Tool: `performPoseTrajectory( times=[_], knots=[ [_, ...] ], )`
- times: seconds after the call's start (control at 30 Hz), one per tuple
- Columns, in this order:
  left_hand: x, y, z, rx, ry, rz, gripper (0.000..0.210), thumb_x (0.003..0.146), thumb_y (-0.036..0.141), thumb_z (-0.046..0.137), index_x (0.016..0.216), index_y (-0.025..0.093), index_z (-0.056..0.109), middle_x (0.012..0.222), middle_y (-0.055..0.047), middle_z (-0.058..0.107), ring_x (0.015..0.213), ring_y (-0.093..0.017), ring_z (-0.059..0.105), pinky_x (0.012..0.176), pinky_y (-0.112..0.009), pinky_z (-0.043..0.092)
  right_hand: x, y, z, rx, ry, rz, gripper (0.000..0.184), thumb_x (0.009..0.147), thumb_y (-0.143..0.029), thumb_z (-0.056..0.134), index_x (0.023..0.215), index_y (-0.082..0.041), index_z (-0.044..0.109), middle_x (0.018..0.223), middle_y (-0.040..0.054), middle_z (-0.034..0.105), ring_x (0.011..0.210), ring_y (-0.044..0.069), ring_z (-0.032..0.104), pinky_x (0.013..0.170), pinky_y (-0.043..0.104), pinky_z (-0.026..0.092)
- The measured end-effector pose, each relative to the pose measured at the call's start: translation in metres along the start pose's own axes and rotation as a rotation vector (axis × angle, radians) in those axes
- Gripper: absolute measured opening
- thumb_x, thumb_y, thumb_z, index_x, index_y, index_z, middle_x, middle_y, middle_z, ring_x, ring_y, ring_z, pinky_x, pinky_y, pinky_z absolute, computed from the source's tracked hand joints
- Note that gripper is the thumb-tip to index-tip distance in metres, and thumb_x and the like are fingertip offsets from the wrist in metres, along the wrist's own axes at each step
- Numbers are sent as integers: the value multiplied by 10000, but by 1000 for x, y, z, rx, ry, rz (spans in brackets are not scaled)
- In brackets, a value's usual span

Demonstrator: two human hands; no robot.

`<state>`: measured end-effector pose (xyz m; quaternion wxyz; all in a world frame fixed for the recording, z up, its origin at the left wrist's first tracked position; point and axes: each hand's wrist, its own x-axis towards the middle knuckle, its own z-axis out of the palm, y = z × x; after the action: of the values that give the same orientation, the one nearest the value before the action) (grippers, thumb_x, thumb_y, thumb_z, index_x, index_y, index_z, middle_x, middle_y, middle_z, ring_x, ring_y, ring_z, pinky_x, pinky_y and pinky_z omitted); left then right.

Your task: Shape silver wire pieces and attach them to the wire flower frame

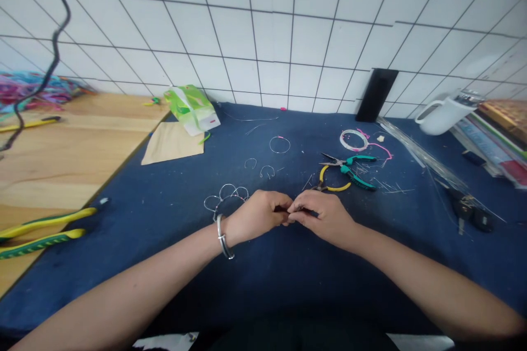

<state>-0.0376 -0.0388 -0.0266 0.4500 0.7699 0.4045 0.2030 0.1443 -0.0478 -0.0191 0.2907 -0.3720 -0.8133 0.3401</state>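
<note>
My left hand and my right hand meet fingertip to fingertip above the dark blue cloth. Both are pinched closed; whatever sits between the fingertips is too small or hidden to make out. A bracelet circles my left wrist. Partly behind that wrist lies a wire piece with several petal-like loops. Just past my right hand are yellow-handled pliers, their jaws partly covered by my fingers, and teal-handled pliers with the handles spread. Beyond my hands rest a wire ring and two small curved wires.
A roll of wire or tape with a pink strand lies right of centre. Further right are long wires, keys, a white mug and stacked books. At left are a green tissue pack and large yellow-green pliers.
</note>
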Motion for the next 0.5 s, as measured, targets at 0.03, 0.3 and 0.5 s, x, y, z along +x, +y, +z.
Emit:
performPoseTrajectory(
  times=[0.03,0.3,0.5],
  knots=[
    [0,0,1,14,4,9,109,749,155,547,747,178,653,663,9,638,584,-110,566,522,-190,380,0,0,1,5,-1,1,92,795,-171,571,776,-203,655,760,4,640,737,120,590,716,244,449],
    [-5,19,-3,-152,97,3,140,751,152,552,852,199,637,832,-11,604,768,-151,532,677,-243,389,-1,-13,-17,120,194,105,50,783,-217,597,776,-188,637,766,13,632,718,130,594,672,255,464],
    [-1,41,25,-1204,206,-66,300,885,374,377,1021,202,580,1019,-60,583,945,-192,525,822,-316,403,-4,-38,-24,341,244,102,29,785,-215,594,785,-194,614,799,6,634,705,121,608,682,264,499]
  ],
)
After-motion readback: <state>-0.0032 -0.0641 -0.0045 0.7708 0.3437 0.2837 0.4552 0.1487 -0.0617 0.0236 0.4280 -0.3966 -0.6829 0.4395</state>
